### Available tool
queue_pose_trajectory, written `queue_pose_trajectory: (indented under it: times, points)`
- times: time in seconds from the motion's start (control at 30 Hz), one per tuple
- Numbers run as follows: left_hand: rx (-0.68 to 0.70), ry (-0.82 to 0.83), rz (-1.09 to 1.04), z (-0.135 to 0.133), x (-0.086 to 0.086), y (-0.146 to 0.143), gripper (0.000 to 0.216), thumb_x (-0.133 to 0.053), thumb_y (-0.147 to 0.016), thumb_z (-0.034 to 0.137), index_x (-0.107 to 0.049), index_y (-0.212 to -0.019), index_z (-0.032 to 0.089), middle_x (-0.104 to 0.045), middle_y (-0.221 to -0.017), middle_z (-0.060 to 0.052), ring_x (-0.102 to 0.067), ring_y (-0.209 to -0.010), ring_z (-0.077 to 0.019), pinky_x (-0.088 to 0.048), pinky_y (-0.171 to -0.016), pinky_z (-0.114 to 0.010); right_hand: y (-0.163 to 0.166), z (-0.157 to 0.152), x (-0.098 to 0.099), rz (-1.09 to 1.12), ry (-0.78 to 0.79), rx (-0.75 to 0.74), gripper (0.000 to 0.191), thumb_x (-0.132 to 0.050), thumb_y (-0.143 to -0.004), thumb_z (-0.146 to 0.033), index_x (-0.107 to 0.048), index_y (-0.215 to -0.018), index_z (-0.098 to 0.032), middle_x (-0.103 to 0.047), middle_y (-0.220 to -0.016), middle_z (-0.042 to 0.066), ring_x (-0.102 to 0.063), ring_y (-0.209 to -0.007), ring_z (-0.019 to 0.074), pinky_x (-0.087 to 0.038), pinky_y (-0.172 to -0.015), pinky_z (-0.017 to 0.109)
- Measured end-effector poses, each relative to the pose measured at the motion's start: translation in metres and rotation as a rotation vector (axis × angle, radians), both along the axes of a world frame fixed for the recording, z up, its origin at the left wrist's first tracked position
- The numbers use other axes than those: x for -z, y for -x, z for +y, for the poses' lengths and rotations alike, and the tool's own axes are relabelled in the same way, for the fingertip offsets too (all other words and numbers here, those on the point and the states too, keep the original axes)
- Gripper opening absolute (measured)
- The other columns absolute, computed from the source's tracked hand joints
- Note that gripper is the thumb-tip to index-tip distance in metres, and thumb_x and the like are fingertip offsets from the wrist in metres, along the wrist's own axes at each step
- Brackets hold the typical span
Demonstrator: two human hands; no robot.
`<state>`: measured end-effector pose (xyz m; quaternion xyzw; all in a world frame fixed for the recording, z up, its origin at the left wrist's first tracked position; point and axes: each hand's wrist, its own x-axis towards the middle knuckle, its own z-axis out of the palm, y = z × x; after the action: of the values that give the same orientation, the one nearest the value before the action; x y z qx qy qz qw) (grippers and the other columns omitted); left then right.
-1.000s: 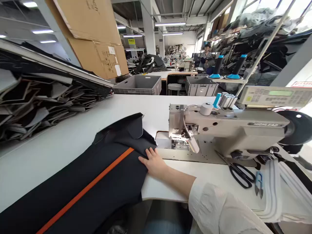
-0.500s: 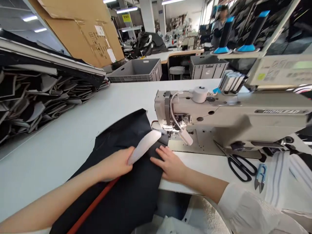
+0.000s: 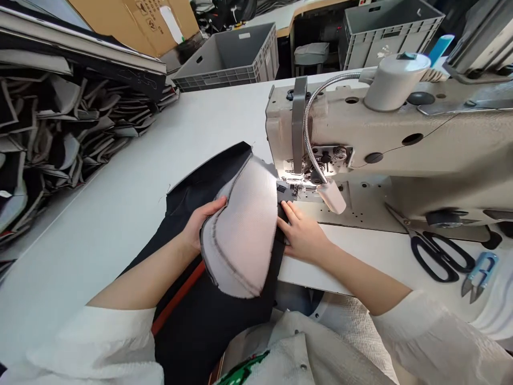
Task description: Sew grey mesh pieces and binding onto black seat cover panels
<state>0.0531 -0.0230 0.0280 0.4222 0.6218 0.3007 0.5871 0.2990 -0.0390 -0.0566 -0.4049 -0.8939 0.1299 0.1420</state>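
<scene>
Two bare hands are engaged at the sewing station. The left hand (image 3: 202,222) pinches the left edge of a pale mesh-faced panel (image 3: 248,230), thumb on top; its fingers beneath are hidden. The right hand (image 3: 302,232) lies palm down, thumb apart from the extended fingers, its fingertips on dark fabric (image 3: 196,187) at the edge of the machine bed.

The panel, dark-edged and curved, is between the hands, above the dark fabric; whether the two touch cannot be told. An orange strip (image 3: 178,297) runs down the fabric, left of the panel.

A beige sewing machine (image 3: 385,133) stands at the right, its lamp (image 3: 332,196) beside the lit needle area. Black-handled scissors (image 3: 436,250) rest partly on the bed; blue thread snips (image 3: 476,279) lie just beside them.

Stacked cut pieces (image 3: 60,139) fill the left side of the white table (image 3: 120,208). Behind, a cardboard box (image 3: 128,27) bears printed symbols and a white label (image 3: 172,25); lettering is too small to read. One grey crate (image 3: 216,77) carries a small white tag, illegible; another crate (image 3: 401,43) shows a pale emblem, also unreadable.
</scene>
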Motion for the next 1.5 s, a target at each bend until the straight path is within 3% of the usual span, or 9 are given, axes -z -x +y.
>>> queue_pose_trajectory:
  times: [0.2, 0.3, 0.43, 0.6, 0.77, 0.93, 1.07, 1.27, 1.5]
  points:
    - [0.328, -0.049, 0.454, 0.005, -0.006, 0.011, 0.069, -0.062, -0.077, 0.048, -0.043, -0.136, 0.016, -0.058, -0.125, -0.014, -0.057, -0.113, -0.0310, -0.049, -0.097, -0.045, 0.000, 0.005, 0.001, -0.004, 0.000, -0.026, 0.072, -0.063, -0.078, -0.041, -0.044, -0.137, -0.005, -0.026, -0.148, 0.029, -0.022, -0.140, 0.0394, -0.027, -0.111, 0.052]
    - [0.550, -0.279, 0.999, 0.010, -0.012, -0.003, 0.080, -0.059, -0.081, 0.039, -0.021, -0.148, 0.019, -0.032, -0.149, -0.014, -0.033, -0.135, -0.0356, -0.032, -0.110, -0.053, 0.000, 0.005, 0.002, 0.018, -0.006, -0.034, 0.074, -0.062, -0.080, -0.042, -0.040, -0.141, -0.006, -0.025, -0.149, 0.029, -0.021, -0.140, 0.0392, -0.025, -0.112, 0.053]
    - [0.733, -0.680, 1.441, 0.016, -0.001, -0.044, 0.060, -0.048, -0.088, 0.026, -0.032, -0.145, 0.021, -0.027, -0.152, -0.013, -0.023, -0.139, -0.0353, -0.021, -0.112, -0.059, 0.000, 0.003, 0.003, 0.007, -0.026, -0.016, 0.074, -0.062, -0.080, -0.041, -0.040, -0.142, -0.007, -0.025, -0.149, 0.028, -0.021, -0.140, 0.0395, -0.024, -0.112, 0.052]
    - [0.831, -0.543, 1.312, 0.031, 0.029, -0.066, 0.054, -0.035, -0.095, 0.035, -0.029, -0.147, 0.023, -0.025, -0.153, -0.011, -0.026, -0.137, -0.0346, -0.032, -0.103, -0.062, 0.000, 0.001, 0.004, 0.001, -0.042, 0.023, 0.077, -0.062, -0.080, -0.043, -0.039, -0.142, -0.003, -0.029, -0.148, 0.026, -0.026, -0.139, 0.0373, -0.023, -0.114, 0.050]
    - [0.855, -0.442, 1.011, 0.023, 0.023, -0.043, 0.051, -0.029, -0.096, 0.036, -0.033, -0.145, 0.022, -0.032, -0.151, -0.009, -0.033, -0.136, -0.0283, -0.033, -0.110, -0.050, 0.001, 0.006, 0.005, -0.006, -0.016, 0.022, 0.082, -0.068, -0.073, -0.037, -0.039, -0.140, 0.001, -0.032, -0.148, 0.025, -0.028, -0.138, 0.0357, -0.024, -0.115, 0.047]
    - [0.757, -0.710, 0.995, 0.021, 0.035, -0.036, 0.044, -0.030, -0.093, 0.019, -0.051, -0.131, 0.013, -0.051, -0.137, -0.010, -0.047, -0.127, -0.0198, -0.037, -0.109, -0.036, 0.000, 0.000, -0.001, 0.006, -0.098, 0.053, 0.073, -0.070, -0.070, -0.031, -0.047, -0.132, -0.001, -0.042, -0.140, 0.025, -0.038, -0.129, 0.0371, -0.031, -0.108, 0.048]
    - [0.678, -0.920, 1.150, 0.029, 0.057, -0.045, 0.041, -0.030, -0.094, 0.017, -0.057, -0.125, 0.014, -0.058, -0.129, -0.011, -0.053, -0.119, -0.0242, -0.041, -0.102, -0.043, -0.003, -0.011, -0.003, 0.023, -0.161, 0.014, 0.040, -0.060, -0.076, -0.021, -0.060, -0.115, -0.008, -0.060, -0.112, 0.016, -0.052, -0.101, 0.0291, -0.043, -0.089, 0.042]
    - [0.949, -0.946, 1.063, 0.038, 0.054, -0.057, 0.046, -0.030, -0.096, 0.020, -0.041, -0.140, 0.019, -0.045, -0.143, -0.006, -0.038, -0.133, -0.0228, -0.021, -0.114, -0.048, -0.007, -0.015, 0.001, 0.069, -0.189, -0.133, 0.033, -0.060, -0.078, -0.026, -0.063, -0.105, -0.008, -0.057, -0.119, 0.018, -0.046, -0.113, 0.0299, -0.040, -0.099, 0.044]
    - [0.871, -0.965, 1.125, 0.043, 0.056, -0.069, 0.039, -0.037, -0.093, 0.017, -0.055, -0.127, 0.019, -0.057, -0.122, -0.008, -0.051, -0.104, -0.0245, -0.042, -0.091, -0.039, 0.007, -0.027, 0.006, 0.050, -0.245, -0.235, 0.018, -0.059, -0.083, -0.027, -0.068, -0.088, -0.013, -0.063, -0.097, 0.014, -0.054, -0.102, 0.0266, -0.039, -0.104, 0.044]
